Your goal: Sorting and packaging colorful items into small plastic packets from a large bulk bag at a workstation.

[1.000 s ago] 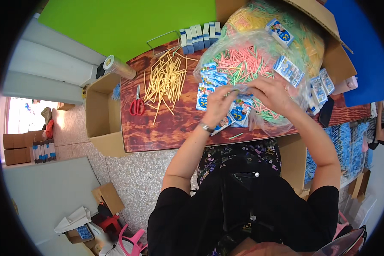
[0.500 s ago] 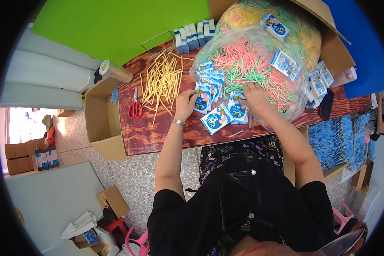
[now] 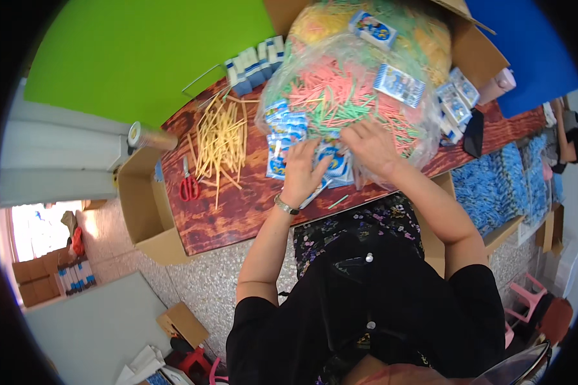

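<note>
Several blue packets (image 3: 288, 128) are being kept toward eight o'clock of the bag (image 3: 279, 83), apparently for reach; the left hand (image 3: 300, 172) is being held spread, the right hand's (image 3: 370, 149) grip cannot be told.

A small workshop: cardboard boxes (image 3: 163, 247), coloured sticks (image 3: 331, 85) (a bagful).

Left grip (image 3: 302, 168) over blue packets (image 3: 342, 167), right grip (image 3: 371, 151) alongside — pink sticks (image 3: 328, 82) beyond
</note>
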